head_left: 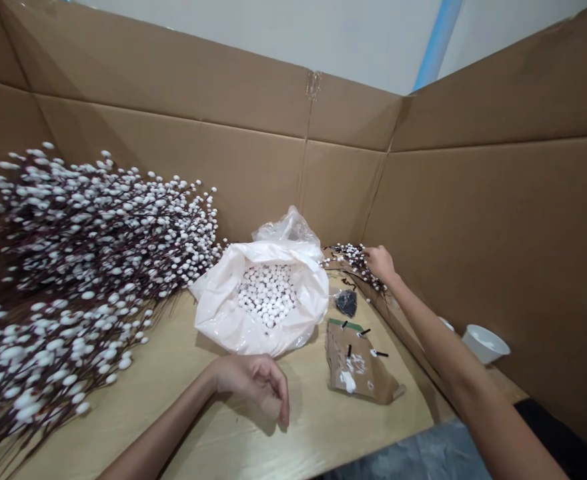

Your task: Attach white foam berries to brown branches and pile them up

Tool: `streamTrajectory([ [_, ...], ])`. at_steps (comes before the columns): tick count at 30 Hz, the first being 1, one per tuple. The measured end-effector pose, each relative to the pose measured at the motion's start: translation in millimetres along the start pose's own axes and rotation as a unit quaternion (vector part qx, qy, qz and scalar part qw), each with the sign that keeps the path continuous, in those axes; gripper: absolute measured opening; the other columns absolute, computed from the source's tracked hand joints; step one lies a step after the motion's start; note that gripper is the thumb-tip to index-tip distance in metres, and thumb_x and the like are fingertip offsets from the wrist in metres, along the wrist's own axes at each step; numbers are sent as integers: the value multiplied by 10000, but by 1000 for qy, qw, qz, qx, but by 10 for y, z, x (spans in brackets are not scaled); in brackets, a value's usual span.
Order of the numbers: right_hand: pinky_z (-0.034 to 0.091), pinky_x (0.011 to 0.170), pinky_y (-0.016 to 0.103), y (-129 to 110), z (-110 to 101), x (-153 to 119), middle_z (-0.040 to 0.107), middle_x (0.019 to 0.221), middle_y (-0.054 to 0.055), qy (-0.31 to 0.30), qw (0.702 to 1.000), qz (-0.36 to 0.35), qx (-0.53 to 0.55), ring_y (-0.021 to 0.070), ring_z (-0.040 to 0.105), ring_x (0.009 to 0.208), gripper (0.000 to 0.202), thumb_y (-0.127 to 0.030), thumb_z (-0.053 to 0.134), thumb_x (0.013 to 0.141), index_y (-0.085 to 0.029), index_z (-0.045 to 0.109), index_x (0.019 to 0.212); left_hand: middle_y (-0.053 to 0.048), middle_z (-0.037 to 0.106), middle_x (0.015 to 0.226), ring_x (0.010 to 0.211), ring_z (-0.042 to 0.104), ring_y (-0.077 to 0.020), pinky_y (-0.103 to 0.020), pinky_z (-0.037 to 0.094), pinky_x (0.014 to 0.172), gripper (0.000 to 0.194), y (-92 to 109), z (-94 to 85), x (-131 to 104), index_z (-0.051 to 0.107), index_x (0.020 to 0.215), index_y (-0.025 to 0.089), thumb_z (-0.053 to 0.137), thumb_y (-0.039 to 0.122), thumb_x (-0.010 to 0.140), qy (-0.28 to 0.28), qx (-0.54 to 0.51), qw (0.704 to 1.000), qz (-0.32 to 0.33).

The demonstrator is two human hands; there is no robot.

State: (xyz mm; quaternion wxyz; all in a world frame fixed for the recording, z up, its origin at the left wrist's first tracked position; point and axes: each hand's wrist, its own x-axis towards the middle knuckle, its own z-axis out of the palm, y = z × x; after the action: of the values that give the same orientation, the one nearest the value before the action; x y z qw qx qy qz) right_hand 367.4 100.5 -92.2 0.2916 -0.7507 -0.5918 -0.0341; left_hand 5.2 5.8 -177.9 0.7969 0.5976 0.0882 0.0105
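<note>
My left hand (256, 385) hangs over the front of the table, its fingers curled loosely downward with a gap to the thumb and nothing seen in it. It is just in front of an open white plastic bag (218, 320) full of small white balls (268, 293). Farther off, my right hand (380, 264) reaches to a small bunch of dark twigs with white berries (356, 257) by the cardboard wall. Its fingers are closed at the bunch; what they pinch is too small to make out.
Large bundles of white-berried stems (108, 220) fill the left side. A small bag of dark bits (346, 303) and a brown cardboard piece (361, 367) with black sticks and white smears lie right of centre. A white bowl (486, 343) stands at the right. Cardboard walls (173, 140) surround the table.
</note>
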Motion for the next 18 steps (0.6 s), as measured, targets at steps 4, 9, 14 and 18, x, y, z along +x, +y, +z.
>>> streamTrajectory([
  [4, 381, 929, 386, -178, -322, -149, 661, 1026, 149, 102, 988, 5, 113, 262, 555, 1041, 241, -73, 470, 778, -135, 671, 897, -64, 746, 848, 794, 676, -146, -212, 500, 747, 351, 46, 25, -6, 727, 839, 133, 817, 382, 608, -5, 8, 1000, 13],
  [9, 470, 651, 314, -652, -495, -594, 648, 821, 87, 117, 941, 35, 315, 164, 598, 665, 183, -219, 530, 710, -140, 597, 861, -87, 716, 973, 870, 665, -177, -275, 514, 752, 378, 298, 49, 107, 690, 989, 154, 784, 336, 671, -14, 67, 997, 32],
  [14, 441, 519, 239, -1325, -381, -1300, 599, 682, -7, -45, 878, -5, 476, 85, 518, 506, 182, -260, 655, 585, -169, 586, 727, -42, 715, 749, 627, 633, -115, -195, 490, 571, 251, 675, -33, 371, 720, 854, 148, 760, 332, 687, 61, 217, 974, -19],
  [18, 358, 457, 187, -1748, -227, -1630, 539, 610, -51, -163, 708, 65, 684, 44, 441, 473, 249, -190, 748, 477, -165, 575, 655, -27, 686, 632, 548, 602, -110, -191, 460, 514, 281, 795, -151, 427, 719, 730, 133, 825, 342, 577, 70, 209, 975, -8],
])
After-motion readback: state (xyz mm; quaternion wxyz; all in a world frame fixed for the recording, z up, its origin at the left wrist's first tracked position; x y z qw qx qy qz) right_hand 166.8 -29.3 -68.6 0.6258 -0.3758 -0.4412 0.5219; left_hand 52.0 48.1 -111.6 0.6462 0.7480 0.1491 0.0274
